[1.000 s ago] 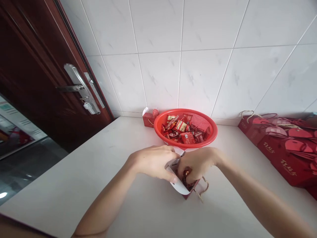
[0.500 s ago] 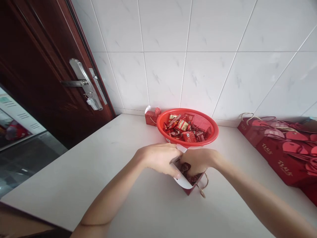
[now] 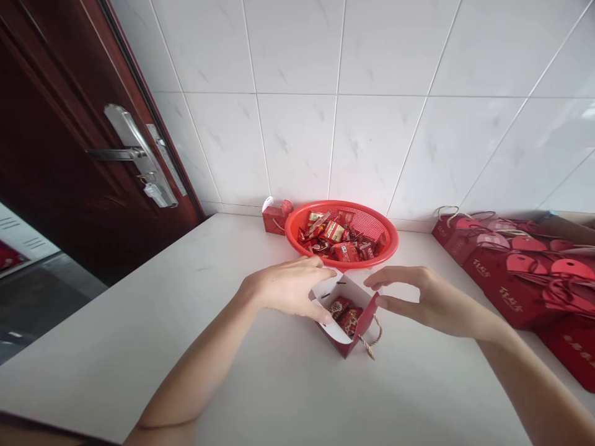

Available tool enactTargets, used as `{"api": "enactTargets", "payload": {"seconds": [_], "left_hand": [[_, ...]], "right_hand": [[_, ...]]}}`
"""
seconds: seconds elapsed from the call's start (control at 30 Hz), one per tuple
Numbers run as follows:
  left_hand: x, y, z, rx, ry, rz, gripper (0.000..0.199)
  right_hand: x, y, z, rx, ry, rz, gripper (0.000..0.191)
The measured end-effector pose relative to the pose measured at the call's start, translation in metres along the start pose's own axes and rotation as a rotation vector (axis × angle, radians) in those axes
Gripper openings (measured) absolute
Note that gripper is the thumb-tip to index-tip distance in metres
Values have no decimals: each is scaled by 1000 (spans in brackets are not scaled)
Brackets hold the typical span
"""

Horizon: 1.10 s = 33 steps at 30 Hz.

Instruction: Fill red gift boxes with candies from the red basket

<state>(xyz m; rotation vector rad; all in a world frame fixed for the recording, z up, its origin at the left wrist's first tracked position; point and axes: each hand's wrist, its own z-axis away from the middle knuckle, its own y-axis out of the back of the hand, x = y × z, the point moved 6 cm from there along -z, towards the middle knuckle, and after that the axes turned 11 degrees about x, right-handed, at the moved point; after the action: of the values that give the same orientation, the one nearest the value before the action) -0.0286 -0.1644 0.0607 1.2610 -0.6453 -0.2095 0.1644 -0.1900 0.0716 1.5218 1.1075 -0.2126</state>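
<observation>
A small dark-red gift box [image 3: 344, 350] with white inner sides stands on the table, its top flaps raised. Red-wrapped sweets [image 3: 349, 319] lie inside it. My left hand [image 3: 292, 290] holds the box at its left side, thumb on the white flap and fingers over the far edge. On the right, my right hand [image 3: 418, 300] is open and holds nothing; its thumb is at the red right-hand flap and the fingers are spread above. A twisted rope handle [image 3: 372, 347] hangs from that side of the box.
Behind the box sits a red plastic basket [image 3: 395, 238] of wrapped sweets. A small red box [image 3: 273, 220] stands left of it by the tiled wall [image 3: 297, 142]. Several red gift boxes [image 3: 502, 291] line the right side. A brown door [image 3: 60, 124] is at left.
My right hand has come out of the gift box and moved right, its fingers now apart. The sweets inside show more fully. My left hand stays on the box; the view has shifted slightly.
</observation>
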Motion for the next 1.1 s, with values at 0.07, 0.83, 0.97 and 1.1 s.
{"api": "enactTargets", "payload": {"seconds": [0.07, 0.83, 0.97, 1.1], "left_hand": [[1, 0, 0, -11, 1, 10, 80], [47, -17, -2, -80, -397, 197, 43], [50, -19, -2, -155, -400, 282, 31], [48, -19, -4, -161, -432, 335, 36]], "right_hand": [[6, -5, 11, 17, -24, 2, 24], [53, -46, 52, 618, -187, -11, 40], [54, -49, 54, 619, -185, -39, 31], [47, -49, 55, 628, -80, -36, 19]]}}
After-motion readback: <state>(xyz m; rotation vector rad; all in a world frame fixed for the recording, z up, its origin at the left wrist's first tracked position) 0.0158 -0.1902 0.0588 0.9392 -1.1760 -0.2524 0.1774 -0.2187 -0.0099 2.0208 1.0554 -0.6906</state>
